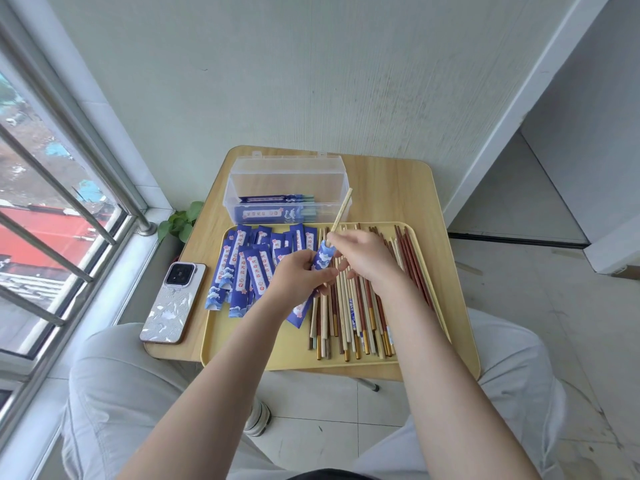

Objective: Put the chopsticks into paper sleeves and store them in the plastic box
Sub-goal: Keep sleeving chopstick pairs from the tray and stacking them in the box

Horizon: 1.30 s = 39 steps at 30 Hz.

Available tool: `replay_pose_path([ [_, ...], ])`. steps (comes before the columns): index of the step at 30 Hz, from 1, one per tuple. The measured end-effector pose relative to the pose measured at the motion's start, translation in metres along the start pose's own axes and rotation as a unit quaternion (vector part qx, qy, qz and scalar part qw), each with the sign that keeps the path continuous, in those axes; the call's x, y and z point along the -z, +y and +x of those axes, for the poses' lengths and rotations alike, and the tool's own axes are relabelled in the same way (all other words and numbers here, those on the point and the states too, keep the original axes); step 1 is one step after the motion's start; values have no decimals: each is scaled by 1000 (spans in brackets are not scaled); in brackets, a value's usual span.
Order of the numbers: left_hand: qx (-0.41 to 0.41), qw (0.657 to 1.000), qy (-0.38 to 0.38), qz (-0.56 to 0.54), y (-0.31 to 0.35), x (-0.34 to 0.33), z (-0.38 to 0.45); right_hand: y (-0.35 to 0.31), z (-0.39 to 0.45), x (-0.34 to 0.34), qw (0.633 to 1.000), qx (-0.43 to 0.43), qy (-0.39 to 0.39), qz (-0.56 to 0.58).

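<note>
Your forearms are bare to the bottom edge of the view, with no sleeves, watch or rings showing. You wear light grey trousers (pixel 114 393), loose and creased over both knees, and a pale sneaker (pixel 258 419) with a white sole.

A small wooden table (pixel 388 188) with rounded corners carries everything. Directly on its top, at twelve o'clock, stands a clear plastic box (pixel 287 190), lid open, with sleeved chopsticks inside. A yellow tray (pixel 277 348) fills the six o'clock half, its near edge overhanging the table's front and its far rim just beside the box. At nine o'clock a phone (pixel 173 303) lies face down, near the tray's left rim
</note>
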<state>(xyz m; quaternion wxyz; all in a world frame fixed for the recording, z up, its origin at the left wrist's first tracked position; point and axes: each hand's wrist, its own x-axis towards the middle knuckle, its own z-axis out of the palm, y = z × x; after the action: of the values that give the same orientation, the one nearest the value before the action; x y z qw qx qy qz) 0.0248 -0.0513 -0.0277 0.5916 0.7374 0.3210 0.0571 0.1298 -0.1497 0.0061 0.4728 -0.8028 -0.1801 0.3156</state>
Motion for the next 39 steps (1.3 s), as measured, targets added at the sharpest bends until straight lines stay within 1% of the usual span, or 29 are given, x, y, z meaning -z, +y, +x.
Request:
replay_pose_path([
  [4,22,998,-22,58,-7,1,3,1,1,3,993,60,83,59],
  [6,24,997,-35,61,-9,1,2,2,4,3,992,80,82,46],
  [9,24,998,-35,40,-11,-2,1,3,7,4,995,74,63,22],
  [11,29,999,-18,36,-13,-3,1,7,9,5,994,60,88,-1],
  [12,37,999,-8,33,-13,-3,2,10,10,5,993,52,99,-39],
  [14,64,998,7,24,-14,-3,4,19,12,2,980,27,83,-181],
  [16,103,995,9,7,-14,-5,5,30,13,-6,945,-13,41,-324],
  [17,124,992,8,-5,-14,-6,6,35,13,-10,927,-31,24,-372],
  [19,151,988,7,-25,-15,-10,7,41,12,-18,901,-52,12,-430],
  [21,160,987,10,-12,-16,-13,7,43,11,-25,886,-64,8,-459],
  [24,165,986,13,13,-17,-13,8,44,11,-31,881,-68,13,-468],
  [31,174,984,7,23,-15,-11,10,44,9,-31,891,-60,15,-450],
  [33,168,985,-1,35,-14,-11,9,44,8,-29,902,-51,17,-429],
  [37,174,984,10,-30,-12,-12,3,45,8,-20,940,-53,18,-338],
  [39,166,984,12,-66,-12,-12,1,41,7,-15,963,-41,12,-264],
])
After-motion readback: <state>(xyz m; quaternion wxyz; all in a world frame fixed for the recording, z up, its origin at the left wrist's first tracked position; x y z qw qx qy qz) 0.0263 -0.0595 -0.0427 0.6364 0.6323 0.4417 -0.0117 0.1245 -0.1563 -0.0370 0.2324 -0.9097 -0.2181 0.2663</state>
